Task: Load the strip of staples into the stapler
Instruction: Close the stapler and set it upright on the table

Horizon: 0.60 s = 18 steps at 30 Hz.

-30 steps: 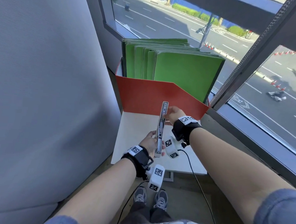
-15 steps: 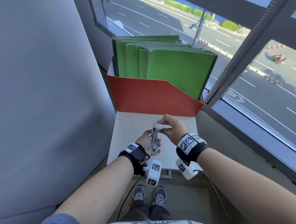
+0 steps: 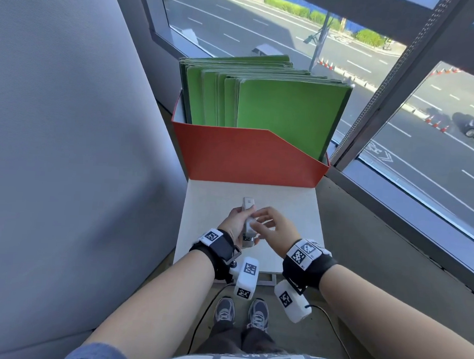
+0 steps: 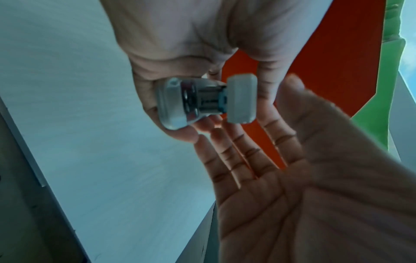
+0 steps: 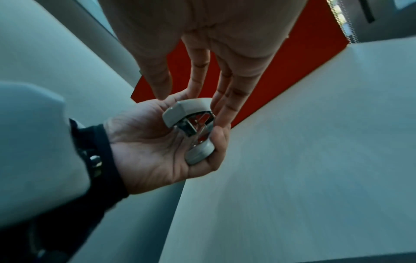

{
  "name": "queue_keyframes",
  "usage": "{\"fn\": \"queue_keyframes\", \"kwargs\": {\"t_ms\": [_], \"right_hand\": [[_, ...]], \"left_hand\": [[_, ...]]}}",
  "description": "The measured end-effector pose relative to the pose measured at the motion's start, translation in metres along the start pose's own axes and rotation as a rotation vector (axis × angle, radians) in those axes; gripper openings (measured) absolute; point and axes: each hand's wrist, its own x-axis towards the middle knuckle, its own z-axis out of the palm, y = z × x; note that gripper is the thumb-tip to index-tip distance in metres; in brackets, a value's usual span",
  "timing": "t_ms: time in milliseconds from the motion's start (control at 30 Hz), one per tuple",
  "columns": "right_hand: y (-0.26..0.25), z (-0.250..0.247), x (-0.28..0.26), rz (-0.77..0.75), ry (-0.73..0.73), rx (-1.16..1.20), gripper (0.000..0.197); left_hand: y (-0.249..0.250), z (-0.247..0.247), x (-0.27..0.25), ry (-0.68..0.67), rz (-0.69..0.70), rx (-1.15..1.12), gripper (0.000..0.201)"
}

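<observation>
My left hand (image 3: 233, 223) grips a small grey-white stapler (image 3: 248, 219) by its base, just above the white table (image 3: 292, 207). The left wrist view shows the stapler (image 4: 193, 102) end-on, with its top cover (image 4: 242, 99) a little apart from the base and the metal magazine between them. My right hand (image 3: 273, 227) lies over it with straight fingers (image 5: 221, 105) touching the cover (image 5: 191, 109); my left hand (image 5: 157, 151) cups the base. No staple strip is visible; the magazine's inside is hidden.
A red file box (image 3: 245, 155) full of upright green folders (image 3: 283, 113) stands at the table's far edge. A grey padded partition (image 3: 67, 143) closes the left side. A window frame (image 3: 385, 110) and sill run along the right. My shoes (image 3: 241, 312) are under the near edge.
A second ago the stapler was folded out long and upright, my right hand at its top end. The cover has since swung down onto the base, and both hands have come lower.
</observation>
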Motion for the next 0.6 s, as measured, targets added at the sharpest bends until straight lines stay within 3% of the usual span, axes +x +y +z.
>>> {"fn": "queue_keyframes", "kwargs": {"t_ms": [233, 333, 600], "right_hand": [[0.007, 0.010, 0.004, 0.213, -0.036, 0.145, 0.045], [0.008, 0.013, 0.001, 0.253, -0.076, 0.250, 0.043], [0.011, 0.017, -0.003, 0.242, -0.111, 0.232, 0.033]], "left_hand": [[-0.008, -0.002, 0.008, 0.037, 0.090, 0.023, 0.030], [-0.009, -0.005, 0.009, 0.053, 0.108, 0.034, 0.029], [-0.015, -0.008, 0.005, 0.062, 0.092, 0.098, 0.039]]}}
